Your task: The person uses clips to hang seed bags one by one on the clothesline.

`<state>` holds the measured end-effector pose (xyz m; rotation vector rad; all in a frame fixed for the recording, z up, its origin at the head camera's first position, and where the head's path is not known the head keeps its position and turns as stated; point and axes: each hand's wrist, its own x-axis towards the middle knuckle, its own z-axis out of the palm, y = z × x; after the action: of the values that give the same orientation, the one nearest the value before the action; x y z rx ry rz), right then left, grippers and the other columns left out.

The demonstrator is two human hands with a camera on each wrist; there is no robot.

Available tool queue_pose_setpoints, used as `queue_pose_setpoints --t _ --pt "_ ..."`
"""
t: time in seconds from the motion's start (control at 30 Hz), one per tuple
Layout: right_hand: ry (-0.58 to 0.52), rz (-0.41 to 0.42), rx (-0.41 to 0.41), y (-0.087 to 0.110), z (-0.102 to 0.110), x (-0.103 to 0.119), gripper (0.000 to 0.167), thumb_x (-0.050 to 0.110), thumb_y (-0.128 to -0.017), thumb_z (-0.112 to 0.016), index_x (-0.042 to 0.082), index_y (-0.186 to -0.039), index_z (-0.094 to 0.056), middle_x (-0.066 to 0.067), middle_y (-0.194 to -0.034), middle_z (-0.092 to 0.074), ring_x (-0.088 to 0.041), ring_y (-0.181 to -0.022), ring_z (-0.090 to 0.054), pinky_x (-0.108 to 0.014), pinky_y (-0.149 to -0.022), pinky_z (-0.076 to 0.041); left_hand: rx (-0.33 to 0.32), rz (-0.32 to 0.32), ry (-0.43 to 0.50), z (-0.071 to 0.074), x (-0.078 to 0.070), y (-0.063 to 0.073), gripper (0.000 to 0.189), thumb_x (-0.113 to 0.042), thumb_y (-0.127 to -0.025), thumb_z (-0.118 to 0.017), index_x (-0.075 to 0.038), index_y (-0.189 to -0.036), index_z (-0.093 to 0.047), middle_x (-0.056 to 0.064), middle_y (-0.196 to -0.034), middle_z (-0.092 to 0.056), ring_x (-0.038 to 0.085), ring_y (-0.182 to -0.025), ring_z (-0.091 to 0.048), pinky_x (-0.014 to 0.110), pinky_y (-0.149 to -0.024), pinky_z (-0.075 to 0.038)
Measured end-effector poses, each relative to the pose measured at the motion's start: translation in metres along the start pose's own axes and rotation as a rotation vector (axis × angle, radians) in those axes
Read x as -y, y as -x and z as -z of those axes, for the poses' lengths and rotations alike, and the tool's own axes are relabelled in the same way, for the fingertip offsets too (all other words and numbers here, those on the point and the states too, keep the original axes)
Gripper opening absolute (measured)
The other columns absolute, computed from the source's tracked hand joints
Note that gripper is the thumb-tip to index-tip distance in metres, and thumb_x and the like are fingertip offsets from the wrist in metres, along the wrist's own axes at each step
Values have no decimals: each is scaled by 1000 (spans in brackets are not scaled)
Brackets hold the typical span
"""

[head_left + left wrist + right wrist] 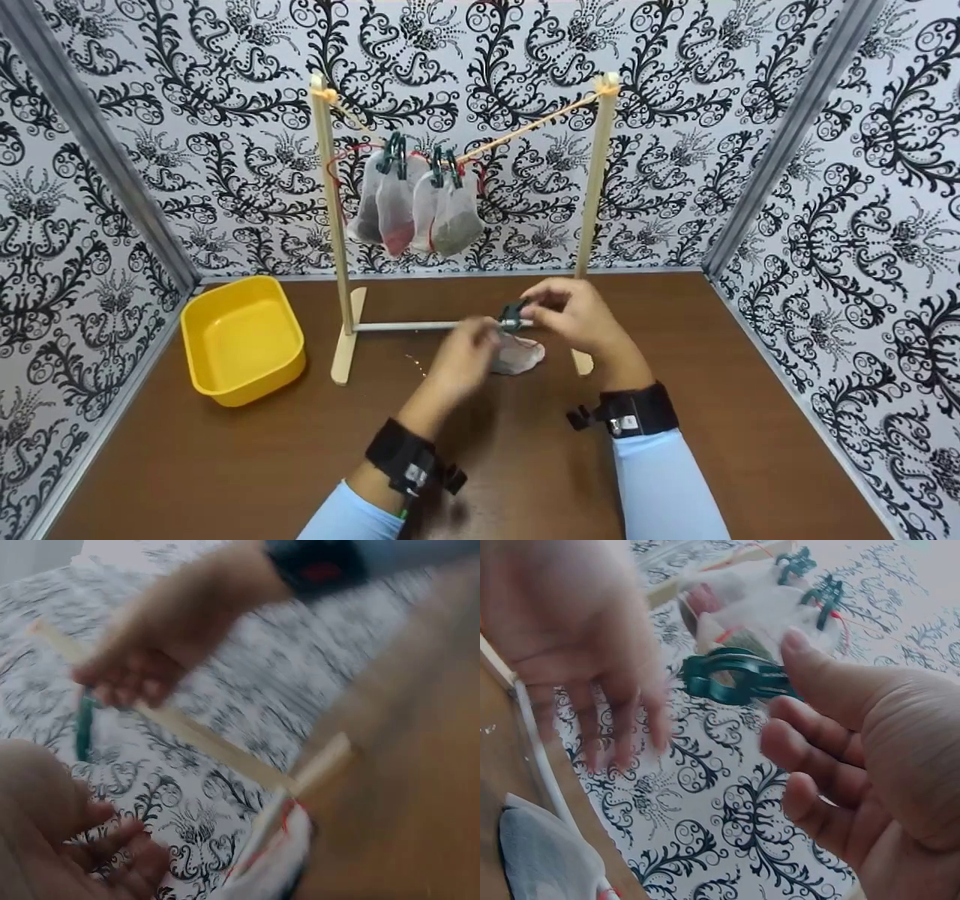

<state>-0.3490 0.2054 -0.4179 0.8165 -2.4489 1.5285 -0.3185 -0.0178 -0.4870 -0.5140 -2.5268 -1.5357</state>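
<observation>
My right hand (574,315) pinches a dark green plastic clip (735,676) by its handle end, between thumb and fingertips. Just left of it is my left hand (461,356), blurred, with loosely bent fingers and nothing held in them, as the right wrist view also shows. Beneath the hands a white mesh pouch (519,355) with red string lies by the stand's base rod (405,326). Behind, several filled mesh pouches (457,217) hang from an orange cord (536,127), fastened with green clips (394,154).
The cord runs between two wooden posts (596,180) on flat wooden feet (345,356). A yellow plastic tub (244,341) stands at the left on the brown table (720,420). Black-and-white patterned walls (847,172) enclose the back and sides.
</observation>
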Motion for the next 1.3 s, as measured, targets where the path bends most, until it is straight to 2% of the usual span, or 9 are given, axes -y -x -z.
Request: queue_pose_setpoints --t 0.07,0.13,0.2,0.33,0.6,0.77,0.93,1.03,1.3 --pt "-26 -24 -84 0 2 -1 14 3 -96 -88 -4 -107 -82 -11 -92 -82 -7 -76 -69 -20 -70 -59 64 -84 -288 -11 2 4 22 -13 -107 -72 -3 -126 -78 15 -131 -77 33 -127 -72 49 -112 -61" --pt "-41 -35 -158 -1 5 -3 10 3 -96 -88 -4 -102 -82 -5 -89 -80 -6 -73 -66 -20 -67 -55 140 -146 -500 -23 4 8 27 -18 -104 -78 -7 -128 -79 11 -134 -77 34 -129 -71 54 -111 -62" --pt "-47 -40 -210 -1 6 -6 10 3 -96 -88 -4 -99 -82 0 -86 -79 -6 -71 -62 -19 -66 -52 202 -139 -656 -33 5 10 37 -28 -103 -81 -12 -136 -77 6 -143 -75 31 -135 -69 56 -110 -62" --pt "-49 -37 -260 -1 9 -7 10 4 -96 -89 -3 -97 -82 -2 -82 -77 -6 -68 -61 -19 -64 -51 244 -102 -809 -49 11 8 40 -36 -104 -82 -17 -139 -76 2 -151 -74 29 -141 -68 64 -112 -60" --pt "-83 -5 -261 -4 9 -12 7 1 -96 -88 -2 -92 -83 -15 -78 -74 -5 -65 -58 -18 -59 -48 88 -134 -952 -50 21 3 7 -23 -97 -85 -16 -97 -86 1 -106 -85 25 -102 -78 50 -86 -63" --pt "-100 -33 -275 -3 10 -14 10 3 -96 -88 -3 -92 -81 0 -74 -73 -5 -62 -59 -18 -57 -49 32 -112 -825 -36 20 -2 15 -23 -105 -75 -23 -104 -90 -5 -105 -88 20 -95 -81 41 -80 -65" --pt "-151 -66 -285 -1 12 -15 13 2 -98 -87 -7 -94 -79 3 -73 -73 -7 -62 -64 -20 -57 -54 -175 -116 -661 -6 5 -8 19 -28 -110 -73 -23 -112 -91 3 -98 -81 28 -87 -80 44 -74 -68" --pt "-171 -71 -297 0 14 -18 14 2 -99 -86 -10 -95 -78 2 -74 -73 -9 -62 -65 -20 -58 -55 -300 -132 -605 15 -12 -15 14 -24 -107 -79 -16 -108 -90 7 -94 -78 34 -83 -80 51 -73 -69" --pt "-166 -85 -361 2 25 -21 12 0 -99 -84 -11 -99 -79 -3 -79 -76 -8 -67 -69 -21 -63 -62 -479 -265 -184 60 -84 -59 8 -8 -100 -83 -2 -96 -82 14 -93 -83 31 -84 -78 44 -81 -68"
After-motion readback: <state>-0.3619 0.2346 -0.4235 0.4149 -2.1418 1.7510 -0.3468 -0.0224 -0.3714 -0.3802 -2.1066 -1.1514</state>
